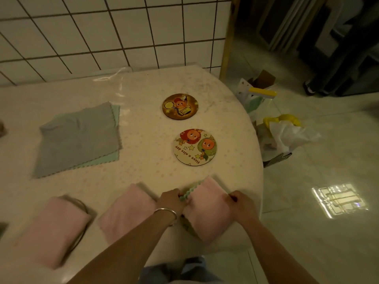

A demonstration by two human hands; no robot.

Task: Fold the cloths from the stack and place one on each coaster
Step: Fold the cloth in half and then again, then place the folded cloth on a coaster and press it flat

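Observation:
Near the table's front edge lies a folded pink cloth (205,210) with a green scalloped edge, covering most of a coaster. My left hand (171,201) pinches its left side and my right hand (241,203) grips its right side. Two more folded pink cloths (127,212) (53,228) lie to the left; the far left one rests on a coaster whose rim peeks out. Two bare round cartoon coasters (194,146) (180,106) sit further back. A stack of flat cloths (79,138), grey on top with green beneath, lies at the left.
The round table's edge (260,160) curves close on the right. Beyond it, bags with tissue and a yellow-handled item (283,130) stand on the tiled floor. A tiled wall (102,37) runs behind the table.

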